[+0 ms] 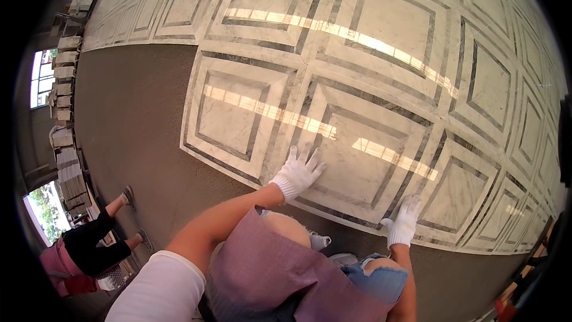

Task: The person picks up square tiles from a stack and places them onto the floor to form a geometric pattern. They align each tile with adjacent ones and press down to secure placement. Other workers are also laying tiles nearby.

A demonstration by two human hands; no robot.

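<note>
Polished marble tiles, white with grey inlaid square frames, cover much of the floor. My left hand [298, 173], in a white knit glove, lies flat with spread fingers on the near edge of one marble tile [351, 161]. My right hand [404, 222], gloved the same way, rests further right along that edge, close to the joint with the neighbouring tile [450, 194]. Its fingers are stretched out and point away from me. Neither hand holds anything. My knees, in torn jeans [375, 280] and under a mauve apron [268, 268], are bent between my arms.
Bare grey-brown floor [137, 101] runs left of the tiles and along their near edge. Another person [89, 244] in dark trousers and sandals is at the lower left. Stacked slabs [70, 173] line the left wall. Bright window reflections cross the tiles.
</note>
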